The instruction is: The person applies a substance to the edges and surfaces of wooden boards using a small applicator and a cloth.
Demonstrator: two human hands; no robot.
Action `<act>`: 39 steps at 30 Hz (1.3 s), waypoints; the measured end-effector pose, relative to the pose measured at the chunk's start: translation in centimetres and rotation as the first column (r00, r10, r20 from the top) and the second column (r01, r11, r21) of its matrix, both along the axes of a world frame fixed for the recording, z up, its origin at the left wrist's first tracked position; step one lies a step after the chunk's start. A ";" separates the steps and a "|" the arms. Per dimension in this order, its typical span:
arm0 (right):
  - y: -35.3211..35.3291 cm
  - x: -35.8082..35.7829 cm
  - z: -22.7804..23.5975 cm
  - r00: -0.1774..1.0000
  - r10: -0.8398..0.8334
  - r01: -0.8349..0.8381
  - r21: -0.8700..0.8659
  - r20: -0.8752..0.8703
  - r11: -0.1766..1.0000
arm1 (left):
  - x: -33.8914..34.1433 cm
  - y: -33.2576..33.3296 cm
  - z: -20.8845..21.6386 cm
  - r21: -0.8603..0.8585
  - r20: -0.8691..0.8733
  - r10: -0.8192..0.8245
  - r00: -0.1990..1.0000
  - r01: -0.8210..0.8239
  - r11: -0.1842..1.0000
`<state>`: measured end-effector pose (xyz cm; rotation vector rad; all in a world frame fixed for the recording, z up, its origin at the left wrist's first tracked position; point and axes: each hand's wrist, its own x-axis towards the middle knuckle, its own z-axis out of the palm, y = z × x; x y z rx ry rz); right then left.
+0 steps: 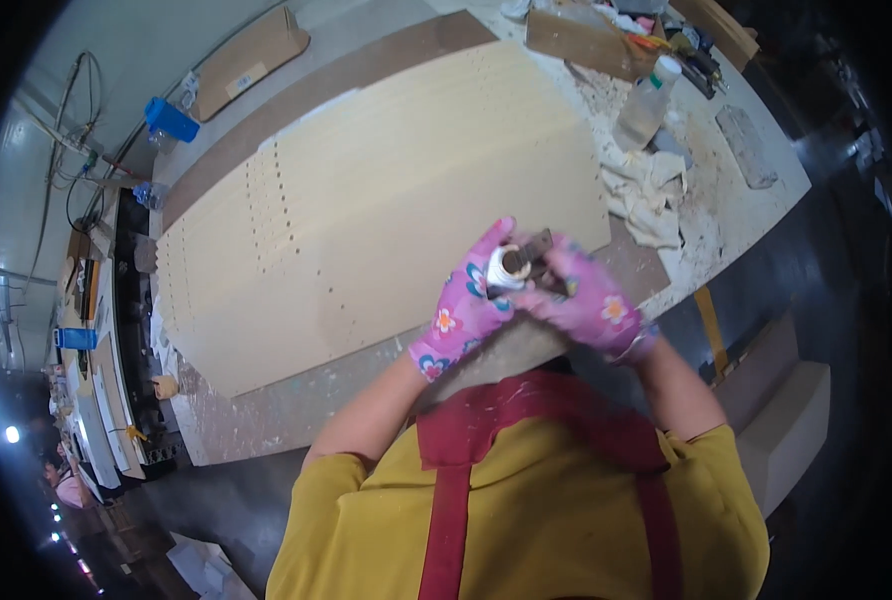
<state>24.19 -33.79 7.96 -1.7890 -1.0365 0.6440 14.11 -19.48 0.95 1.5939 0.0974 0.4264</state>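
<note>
My left hand [466, 312], in a pink flowered glove, is wrapped round a small white container [498, 274] with a brownish round mouth facing up. My right hand [594, 302], in a matching glove and slightly blurred, is closed on a short, dark, flat metal blade [537, 246], like a scraper. The blade is right beside the container's mouth; whether it touches cannot be told. Both hands are close together above the near edge of a large pale board [416, 210]. Rows of small dark holes run across the board's left part.
The board lies on a paint-spotted worktable [216, 425]. At the right are a crumpled cloth [648, 195], a clear bottle [646, 110], a grey block [746, 147] and a cardboard box [586, 45] by loose tools. A blue container [172, 120] stands far left. Another person [69, 488] appears at lower left.
</note>
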 end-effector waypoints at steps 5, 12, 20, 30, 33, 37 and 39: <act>2.0 -2.5 5.3 0.966 -0.086 0.103 -0.056 0.243 0.993 | -4.4 3.3 -0.8 -0.025 -0.004 0.095 0.995 -0.095 0.995; 5.8 -7.3 3.8 0.793 0.119 -0.140 -0.012 0.598 0.990 | -9.5 5.7 -1.8 -0.001 -0.010 0.052 0.999 -0.052 0.999; 6.6 -9.5 5.7 0.745 0.209 -0.190 -0.099 0.634 0.977 | -12.5 7.8 -1.4 -0.058 -0.070 -0.047 0.996 0.043 0.997; 5.5 -5.9 4.6 0.933 0.053 -0.047 -0.025 0.356 0.999 | -10.5 6.8 -1.8 -0.160 -0.071 -0.031 0.997 0.019 0.987; 5.0 -4.4 4.3 0.954 0.106 -0.091 -0.065 0.281 0.994 | -9.8 7.8 -0.7 0.268 -0.122 -0.051 0.991 0.082 0.960; 5.0 -2.9 4.0 0.871 0.337 -0.221 -0.326 0.358 0.919 | -7.8 7.2 2.0 0.585 -0.136 -0.057 0.989 0.127 0.801; 4.8 -2.0 3.2 0.862 0.417 -0.285 -0.403 0.289 0.870 | -6.9 6.5 3.4 0.733 -0.199 0.014 0.980 0.139 0.666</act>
